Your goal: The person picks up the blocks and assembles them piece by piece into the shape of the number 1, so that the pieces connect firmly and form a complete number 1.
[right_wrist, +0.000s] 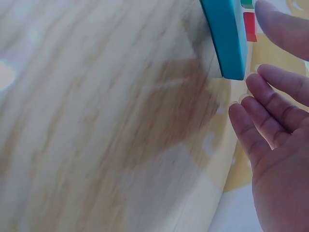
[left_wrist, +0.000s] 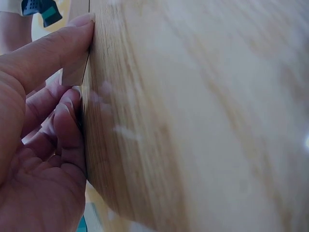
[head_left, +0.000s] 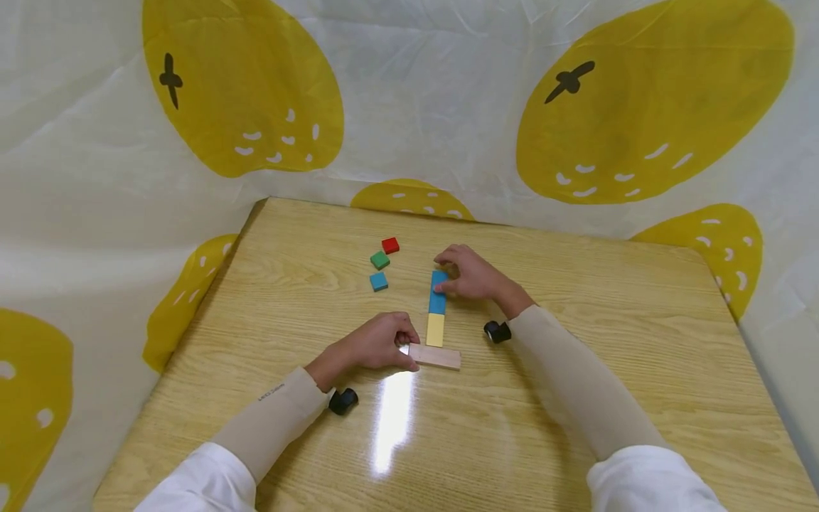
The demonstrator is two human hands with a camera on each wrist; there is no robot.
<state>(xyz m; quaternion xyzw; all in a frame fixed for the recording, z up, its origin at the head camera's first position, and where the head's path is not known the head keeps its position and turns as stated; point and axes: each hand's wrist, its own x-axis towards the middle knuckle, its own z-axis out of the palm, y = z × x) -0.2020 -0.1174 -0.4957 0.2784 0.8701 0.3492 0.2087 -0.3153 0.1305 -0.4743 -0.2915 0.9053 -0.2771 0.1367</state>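
Note:
My left hand (head_left: 380, 341) pinches the left end of a plain wooden block (head_left: 440, 357), thumb on its near side and fingers on the far side. Directly beyond that block lies a yellow block (head_left: 435, 331), and a long blue block (head_left: 438, 302) continues the line away from me. Over the blue block's right side is my right hand (head_left: 473, 276), its fingers loosely spread and its thumb overlapping the block. In the right wrist view, the fingers (right_wrist: 253, 128) are relaxed and apart beside the end of the blue block (right_wrist: 226, 41).
Left of the blue block, a small red block (head_left: 390, 245), a green block (head_left: 380, 260) and a small blue block (head_left: 379, 281) lie in a loose column. The wooden table (head_left: 550, 427) has a bright glare at its front. A patterned cloth (head_left: 422, 92) hangs behind it.

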